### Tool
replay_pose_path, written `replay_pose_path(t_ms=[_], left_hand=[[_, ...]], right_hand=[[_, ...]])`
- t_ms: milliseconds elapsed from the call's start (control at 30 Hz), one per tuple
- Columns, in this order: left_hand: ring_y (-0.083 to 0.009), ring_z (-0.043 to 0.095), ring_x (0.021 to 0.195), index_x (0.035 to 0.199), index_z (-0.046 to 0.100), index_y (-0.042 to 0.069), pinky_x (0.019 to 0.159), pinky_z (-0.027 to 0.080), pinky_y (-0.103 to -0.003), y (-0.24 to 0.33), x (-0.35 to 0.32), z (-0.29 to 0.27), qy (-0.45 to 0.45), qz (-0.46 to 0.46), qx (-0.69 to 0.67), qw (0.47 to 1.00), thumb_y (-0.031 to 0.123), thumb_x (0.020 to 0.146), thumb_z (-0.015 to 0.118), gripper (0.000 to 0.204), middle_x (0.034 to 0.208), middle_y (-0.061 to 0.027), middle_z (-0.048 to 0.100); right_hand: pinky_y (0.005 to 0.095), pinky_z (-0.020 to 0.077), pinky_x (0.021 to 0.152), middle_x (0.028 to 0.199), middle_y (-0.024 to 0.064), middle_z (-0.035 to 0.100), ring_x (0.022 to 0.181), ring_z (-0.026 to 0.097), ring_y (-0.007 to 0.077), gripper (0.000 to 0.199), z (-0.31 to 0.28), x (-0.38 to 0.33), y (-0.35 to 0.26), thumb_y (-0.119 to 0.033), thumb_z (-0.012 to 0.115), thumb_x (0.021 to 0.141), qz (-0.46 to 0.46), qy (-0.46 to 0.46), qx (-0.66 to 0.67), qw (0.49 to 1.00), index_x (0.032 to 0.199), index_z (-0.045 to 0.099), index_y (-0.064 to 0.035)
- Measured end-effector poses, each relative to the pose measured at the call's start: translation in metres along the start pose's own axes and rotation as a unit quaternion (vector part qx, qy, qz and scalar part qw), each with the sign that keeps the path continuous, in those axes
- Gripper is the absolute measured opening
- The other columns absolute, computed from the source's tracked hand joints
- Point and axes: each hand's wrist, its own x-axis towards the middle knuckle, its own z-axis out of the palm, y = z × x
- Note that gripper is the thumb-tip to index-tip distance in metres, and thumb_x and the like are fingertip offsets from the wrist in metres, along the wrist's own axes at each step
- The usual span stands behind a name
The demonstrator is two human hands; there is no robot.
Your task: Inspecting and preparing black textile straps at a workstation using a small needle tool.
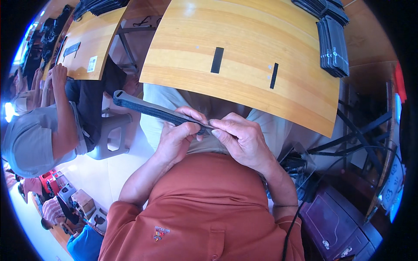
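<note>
A long stack of thin dark grey strips (146, 108), rounded and with a slot at its far-left end, lies slantwise above my lap. My left hand (174, 141) is closed around its near-right end, thumb on the side. Against that same end, my right hand (244, 139) pinches the tip of a strip between thumb and fingers. The fingers cover most of this end, so I cannot tell whether that strip is apart from the others. The stack is off the table, in front of its near edge.
On the wooden table (183, 52) lie a wide black strip (217, 60) and a narrow black strip (274, 76). Bundles of dark strips (333, 48) sit at its right edge. A co-worker (43, 135) sits left at another table. A purple cabinet (333, 222) stands low on the right.
</note>
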Motion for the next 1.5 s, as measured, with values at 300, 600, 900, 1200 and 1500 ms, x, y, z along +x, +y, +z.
replay_pose_path(t_ms=[300, 600, 900, 1200, 1500], left_hand=[[-0.0173, 0.062, 0.084, 0.097, 0.059, 0.004, 0.065, 0.052, -0.027, -0.002, -0.001, 0.002, 0.011, 0.007, -0.022, 1.000, -0.004, 0.084, 0.057, 0.016, 0.100, -0.0145, 0.066], [-0.0188, 0.059, 0.070, 0.095, 0.056, 0.003, 0.062, 0.053, -0.028, -0.002, 0.000, 0.007, 0.043, 0.013, 0.015, 0.999, 0.001, 0.080, 0.057, 0.016, 0.096, -0.0166, 0.065], [-0.0170, 0.063, 0.084, 0.096, 0.058, 0.003, 0.064, 0.052, -0.026, -0.002, 0.000, 0.003, 0.017, 0.006, -0.006, 1.000, -0.004, 0.083, 0.057, 0.015, 0.096, -0.0139, 0.067], [-0.0159, 0.063, 0.084, 0.096, 0.059, 0.004, 0.065, 0.052, -0.027, -0.002, 0.001, 0.002, 0.026, 0.004, 0.006, 1.000, -0.003, 0.083, 0.057, 0.015, 0.097, -0.0129, 0.067], [-0.0163, 0.063, 0.084, 0.096, 0.058, 0.004, 0.065, 0.052, -0.027, -0.003, 0.001, 0.004, 0.045, 0.006, 0.018, 0.999, -0.005, 0.083, 0.058, 0.017, 0.098, -0.0133, 0.067]], right_hand=[[0.0308, 0.0492, 0.059, 0.078, 0.0121, 0.065, 0.066, 0.063, 0.0211, 0.020, 0.002, -0.001, 0.002, -0.004, 0.069, 0.089, -0.016, 0.018, -0.004, 1.000, 0.108, 0.070, 0.0012], [0.0382, 0.0508, 0.061, 0.080, 0.0134, 0.066, 0.071, 0.066, 0.0290, 0.020, 0.006, -0.001, 0.003, -0.008, 0.068, 0.088, 0.007, 0.022, -0.001, 1.000, 0.106, 0.070, -0.0009], [0.0391, 0.0510, 0.061, 0.081, 0.0143, 0.065, 0.072, 0.066, 0.0313, 0.020, 0.005, -0.002, 0.005, -0.008, 0.065, 0.090, 0.026, 0.002, 0.010, 1.000, 0.108, 0.069, -0.0008], [0.0410, 0.0513, 0.060, 0.079, 0.0134, 0.064, 0.072, 0.065, 0.0315, 0.021, 0.009, -0.002, 0.006, -0.008, 0.064, 0.090, -0.011, 0.022, -0.020, 0.999, 0.111, 0.067, -0.0036], [0.0404, 0.0500, 0.057, 0.075, 0.0090, 0.062, 0.067, 0.063, 0.0279, 0.021, 0.010, -0.003, 0.003, -0.008, 0.066, 0.087, -0.032, 0.045, -0.123, 0.991, 0.108, 0.068, -0.0060]])
